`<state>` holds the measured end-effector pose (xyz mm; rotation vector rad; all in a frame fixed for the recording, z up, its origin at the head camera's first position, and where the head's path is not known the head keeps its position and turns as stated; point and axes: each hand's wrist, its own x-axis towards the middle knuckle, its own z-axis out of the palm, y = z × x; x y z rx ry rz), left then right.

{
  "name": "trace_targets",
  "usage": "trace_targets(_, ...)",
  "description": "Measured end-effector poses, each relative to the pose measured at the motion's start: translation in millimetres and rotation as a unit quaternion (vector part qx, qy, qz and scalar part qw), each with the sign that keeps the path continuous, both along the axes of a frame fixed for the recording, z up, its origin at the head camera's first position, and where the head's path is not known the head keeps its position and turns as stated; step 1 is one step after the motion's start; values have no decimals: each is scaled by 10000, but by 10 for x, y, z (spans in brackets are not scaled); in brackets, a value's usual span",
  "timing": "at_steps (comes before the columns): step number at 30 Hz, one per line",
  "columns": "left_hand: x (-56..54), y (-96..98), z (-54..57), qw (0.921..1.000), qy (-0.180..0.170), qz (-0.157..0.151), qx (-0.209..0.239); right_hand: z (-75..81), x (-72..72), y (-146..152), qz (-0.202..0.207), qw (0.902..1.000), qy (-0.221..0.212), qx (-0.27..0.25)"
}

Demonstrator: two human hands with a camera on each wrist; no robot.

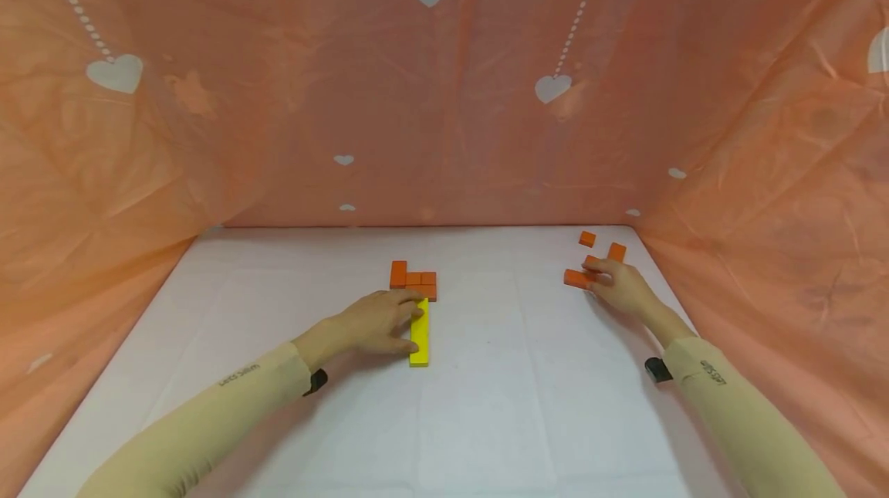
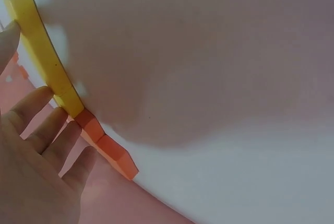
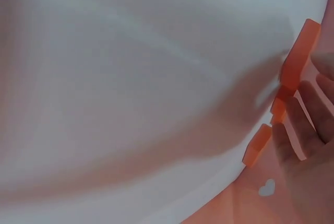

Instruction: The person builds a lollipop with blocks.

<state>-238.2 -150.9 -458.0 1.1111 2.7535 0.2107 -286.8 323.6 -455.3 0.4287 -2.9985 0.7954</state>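
Head view records the left hand unclenched, its thumb and fingertips touching a long yellow rectangular bar that lies on the white-covered table. At the bar's far end sits a cluster of orange rectangular blocks. Well to the bar's right, the right hand reaches an orange oblong block, with other loose orange blocks close by; whether it grips one cannot be determined.

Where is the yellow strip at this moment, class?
In the head view, the yellow strip lies slightly left of centre on the white table, its far end beside an orange block cluster, with the left hand touching it.
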Motion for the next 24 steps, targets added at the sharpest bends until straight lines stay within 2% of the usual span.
trace_targets(8,-14,-17,-16,9993,-168,192,267,-55,15,-7,118,9996,-15,242)
trace_targets(12,0,-26,-14,9990,-214,286,263,-72,18,-19,75,9997,-68,228)
trace_targets(19,17,-45,-44,9991,-260,327,-113,-84,37,-60,53,9998,-15,216)
trace_targets(24,10,-50,-62,9985,-299,390,-239,-76,83,-130,90,9999,73,-21)
